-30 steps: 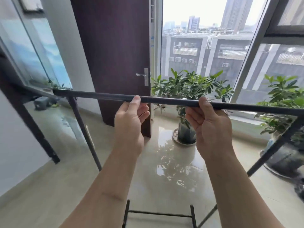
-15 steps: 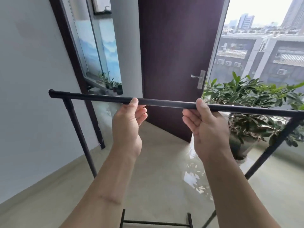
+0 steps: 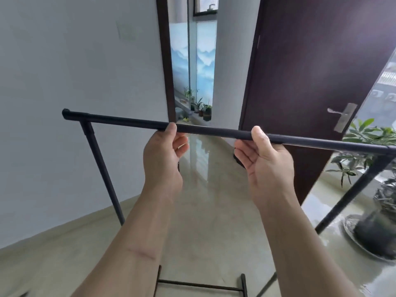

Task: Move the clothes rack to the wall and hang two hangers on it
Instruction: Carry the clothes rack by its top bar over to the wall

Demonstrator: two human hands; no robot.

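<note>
The black metal clothes rack [image 3: 210,130] stands in front of me, its top bar running from upper left to the right edge. My left hand [image 3: 164,155] grips the bar near its middle, thumb over the top. My right hand [image 3: 264,159] holds the same bar further right. The rack's left upright [image 3: 100,166] slants down to the floor close to the white wall [image 3: 75,86]. Its right upright [image 3: 351,194] slants down by a plant. A low cross rail [image 3: 199,286] shows at the bottom. No hangers are in view.
A dark brown door [image 3: 317,71] with a metal handle [image 3: 342,115] stands open at the right. A potted plant [image 3: 377,224] sits on the glossy tile floor at the right. Small pots [image 3: 202,108] line a ledge beyond the doorway ahead.
The view has swung left: the window and plants slid off to the right and the white wall now fills the left. Both hands keep their hold on the rack's top bar.
</note>
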